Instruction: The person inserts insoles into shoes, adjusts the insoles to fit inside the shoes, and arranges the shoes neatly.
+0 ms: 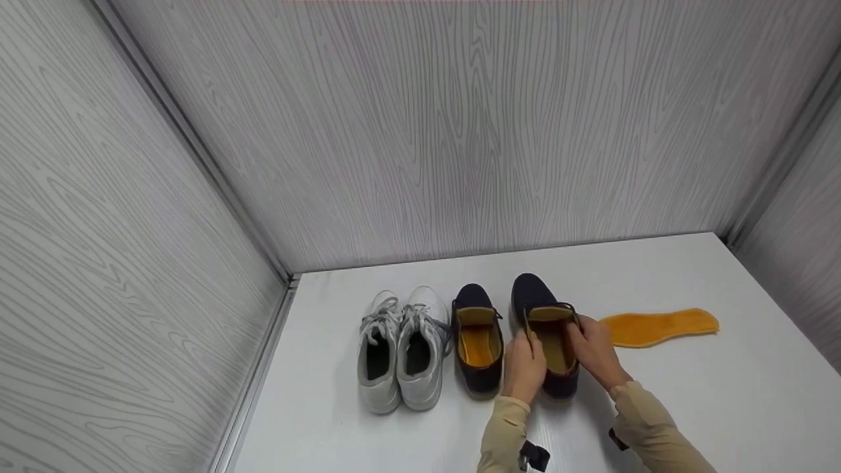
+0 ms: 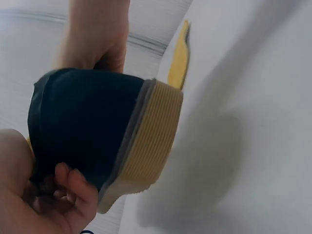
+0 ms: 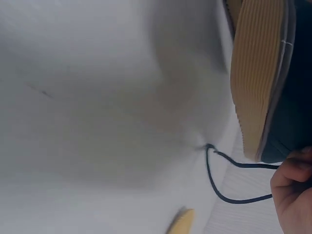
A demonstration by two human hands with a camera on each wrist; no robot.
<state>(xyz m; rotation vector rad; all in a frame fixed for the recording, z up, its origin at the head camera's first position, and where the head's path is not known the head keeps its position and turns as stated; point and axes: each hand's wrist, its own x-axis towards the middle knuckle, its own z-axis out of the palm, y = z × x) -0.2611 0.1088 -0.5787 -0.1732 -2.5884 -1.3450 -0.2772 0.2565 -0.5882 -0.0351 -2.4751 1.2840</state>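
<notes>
A dark navy slip-on shoe (image 1: 534, 291) with a tan lining is held between both hands, toe pointing away from me. My left hand (image 1: 524, 368) grips the left rim of its opening, fingers curled against the outer side. On the opposite rim, my right hand (image 1: 598, 350) holds on, its thumb inside the opening. In the left wrist view the ribbed tan sole (image 2: 153, 131) shows, with a shadow on the table beside it. A dark lace loop (image 3: 212, 183) hangs by the right hand. An orange insole (image 1: 663, 327) lies flat to the right.
Left of the held shoe stands its matching navy shoe (image 1: 483, 378), with orange showing inside. Further left is a pair of white lace-up sneakers (image 1: 420, 387), side by side. The white table (image 1: 709, 407) meets grey wood-grain panels (image 1: 493, 131) at the back and sides.
</notes>
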